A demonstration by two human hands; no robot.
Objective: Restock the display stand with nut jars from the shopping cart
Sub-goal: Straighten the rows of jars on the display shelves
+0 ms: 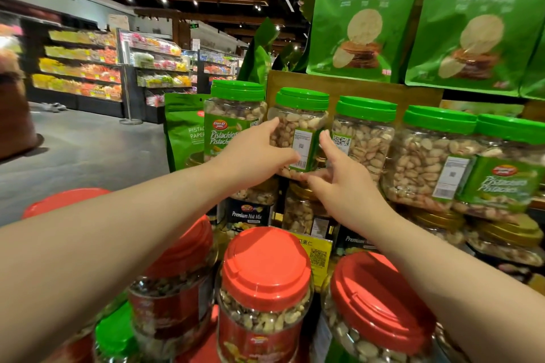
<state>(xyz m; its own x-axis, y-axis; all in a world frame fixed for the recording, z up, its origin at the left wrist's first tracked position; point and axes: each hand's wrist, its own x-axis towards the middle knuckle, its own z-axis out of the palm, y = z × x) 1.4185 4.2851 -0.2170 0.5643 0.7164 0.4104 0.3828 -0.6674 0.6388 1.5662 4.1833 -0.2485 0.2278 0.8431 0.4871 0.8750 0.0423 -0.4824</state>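
1. While both arms reach out to the stand [354,84], the left hand [250,153] and right hand [342,174] hold one green-lidded jar [298,130] between them, the left with fingers and thumb curled round its left side, the right with fingers under its base and thumb up its right side; both grips are closed on this jar
2. The jar sits upright in the row of green-lidded pistachio jars, between a labelled neighbour [233,118] on its left and another jar [364,132] on its right; its barcode sticker faces out, not its front label
3. Whether its base already rests on the gold-lidded nut-mix jars [306,209] below cannot be told, since the hands cover it
4. Done, by the look of it: the green row runs on to the right with two more jars [433,156], and green snack bags [362,15] hang above
5. Left, as a judgement: several red-lidded jars [265,289] stand close below the camera, likely in the cart, with a green lid [115,333] low among them, so a good share of stock is not yet shelved
6. The task seems mid-way; this jar probably wants seating and perhaps turning label-out before release
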